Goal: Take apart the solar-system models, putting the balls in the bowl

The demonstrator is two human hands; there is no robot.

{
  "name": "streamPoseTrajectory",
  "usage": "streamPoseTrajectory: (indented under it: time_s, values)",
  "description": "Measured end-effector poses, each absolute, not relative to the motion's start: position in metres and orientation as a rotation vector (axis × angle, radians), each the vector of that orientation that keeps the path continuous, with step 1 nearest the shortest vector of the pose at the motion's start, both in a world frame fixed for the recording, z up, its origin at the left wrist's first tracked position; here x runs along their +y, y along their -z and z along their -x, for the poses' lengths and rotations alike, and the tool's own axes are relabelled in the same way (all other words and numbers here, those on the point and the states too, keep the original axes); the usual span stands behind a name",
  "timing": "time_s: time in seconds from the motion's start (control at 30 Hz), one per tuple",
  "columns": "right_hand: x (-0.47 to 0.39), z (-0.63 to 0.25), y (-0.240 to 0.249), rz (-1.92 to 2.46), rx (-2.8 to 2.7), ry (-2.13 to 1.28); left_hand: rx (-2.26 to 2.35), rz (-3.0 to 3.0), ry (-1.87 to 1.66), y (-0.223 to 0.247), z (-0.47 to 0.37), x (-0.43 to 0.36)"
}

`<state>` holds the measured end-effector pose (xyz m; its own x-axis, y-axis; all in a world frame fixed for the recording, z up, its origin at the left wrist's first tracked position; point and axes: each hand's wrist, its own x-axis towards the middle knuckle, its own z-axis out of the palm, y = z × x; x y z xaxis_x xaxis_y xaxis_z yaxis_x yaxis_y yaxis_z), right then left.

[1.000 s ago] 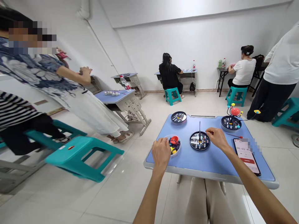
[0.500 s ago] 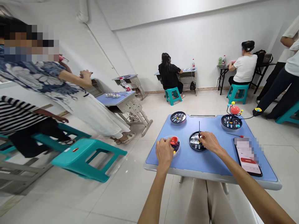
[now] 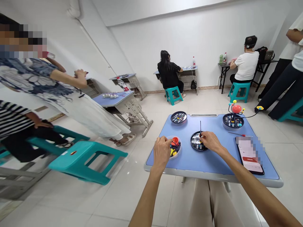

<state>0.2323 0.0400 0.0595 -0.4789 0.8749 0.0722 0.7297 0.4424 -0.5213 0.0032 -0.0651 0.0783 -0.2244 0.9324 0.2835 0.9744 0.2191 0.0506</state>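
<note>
My right hand is closed in a pinch at the lower end of a thin dark upright rod. The rod stands over a round black base with printed labels and a shiny middle, partly covered by my fingers. At the left, my left hand lies over the near-left rim of a clear plastic tub, index finger stretched toward a red cup-shaped piece. Yellow balls and dark parts lie in the tub. My left thumb is hidden.
On the blue desk are another black disc, a planet model with a red ball, a screwdriver and a phone. A teal stool and a standing person are at the left.
My left hand has shifted left across the tub, uncovering more of the yellow balls, and its index finger is straighter. My right hand keeps its pinch at the rod. The view has shifted slightly.
</note>
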Motion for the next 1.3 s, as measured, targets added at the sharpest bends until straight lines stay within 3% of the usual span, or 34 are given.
streamPoseTrajectory:
  time_s: [0.23,0.47,0.63,1.0,1.1,1.3]
  values:
    - [0.039,-0.232,-0.06,1.391,-2.374,-0.597,-2.24,1.982,0.055,-0.082,-0.009,-0.063]
    - [0.04,-0.234,-0.063,1.39,-2.394,-0.55,-2.453,1.782,0.232,-0.103,0.007,-0.073]
    - [0.04,-0.234,-0.061,1.373,-2.385,-0.567,-2.506,1.986,0.367,-0.111,0.019,-0.084]
    - [0.043,-0.24,-0.056,1.308,-2.366,-0.675,-2.43,2.168,0.15,-0.098,0.005,-0.098]
    - [0.044,-0.243,-0.055,1.3,-2.341,-0.697,-2.44,2.108,0.34,-0.105,0.0,-0.1]
    - [0.043,-0.24,-0.059,1.266,-2.316,-0.696,-2.369,2.215,1.139,-0.075,-0.068,-0.09]
